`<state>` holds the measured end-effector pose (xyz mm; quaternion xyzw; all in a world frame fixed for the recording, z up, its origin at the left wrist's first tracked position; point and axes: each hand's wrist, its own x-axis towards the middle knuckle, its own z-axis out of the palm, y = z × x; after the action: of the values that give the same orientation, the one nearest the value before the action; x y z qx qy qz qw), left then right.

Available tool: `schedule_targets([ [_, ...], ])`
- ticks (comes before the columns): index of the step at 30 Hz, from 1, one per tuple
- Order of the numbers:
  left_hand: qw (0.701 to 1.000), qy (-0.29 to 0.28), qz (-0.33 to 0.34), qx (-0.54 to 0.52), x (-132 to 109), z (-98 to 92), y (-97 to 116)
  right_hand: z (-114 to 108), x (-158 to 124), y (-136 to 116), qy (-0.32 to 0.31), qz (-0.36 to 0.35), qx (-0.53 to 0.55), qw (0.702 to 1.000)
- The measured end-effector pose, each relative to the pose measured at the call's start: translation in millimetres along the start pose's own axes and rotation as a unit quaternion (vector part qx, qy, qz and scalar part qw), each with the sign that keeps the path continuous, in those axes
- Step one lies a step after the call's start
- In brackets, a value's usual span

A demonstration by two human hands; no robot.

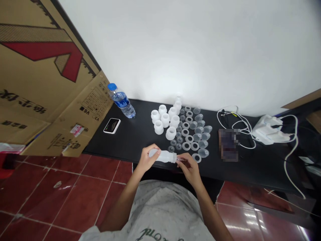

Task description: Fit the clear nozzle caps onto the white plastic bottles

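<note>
My left hand (pixel 149 157) is wrapped round a white translucent bottle (pixel 164 156), which lies sideways with its ringed neck to the right. At that neck, my right hand (pixel 189 167) pinches a small clear piece (pixel 178 159); its exact shape is mostly hidden by the fingers. Beyond the hands stand several white wide-necked bottles (pixel 165 119) in a cluster. To their right lie small clear teat-like pieces (pixel 179 134), flat translucent rings (pixel 185 132) and clear domed caps (pixel 197 137) in rough rows. One ring (pixel 196 158) lies just behind my right hand.
A water bottle (pixel 122 101) and a white device with a dark screen (pixel 111 125) are at the left of the black table (pixel 135 134). Cardboard (pixel 82 113) borders that side. White cables (pixel 244 129), a blurred-out object (pixel 228 145) and a white bundle (pixel 269 130) sit right.
</note>
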<state>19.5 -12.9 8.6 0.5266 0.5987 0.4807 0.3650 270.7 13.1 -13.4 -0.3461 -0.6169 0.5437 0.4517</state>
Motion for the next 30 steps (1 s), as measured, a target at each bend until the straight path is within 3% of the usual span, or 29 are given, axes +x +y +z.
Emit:
schedule_targets([
  [10, 1.000, -0.021, 0.012, 0.019, -3.1, 0.5, -1.4, -3.3, 2.0, -2.6, 0.004, 0.061, -0.021, 0.998],
  [16, 0.999, -0.044, 0.029, 0.008, -5.1, -0.7, -4.8, 1.4, -3.7, 2.4, 0.009, 0.041, -0.138, 0.990],
  [22, 0.999, -0.035, 0.028, -0.004, -4.9, 0.0, -4.8, 3.0, -6.2, 0.0, 0.011, 0.056, -0.061, 0.997],
  [30, 0.999, -0.032, 0.031, 0.000, -5.9, 0.2, -0.6, 1.5, -4.6, 2.2, 0.009, 0.073, -0.090, 0.993],
])
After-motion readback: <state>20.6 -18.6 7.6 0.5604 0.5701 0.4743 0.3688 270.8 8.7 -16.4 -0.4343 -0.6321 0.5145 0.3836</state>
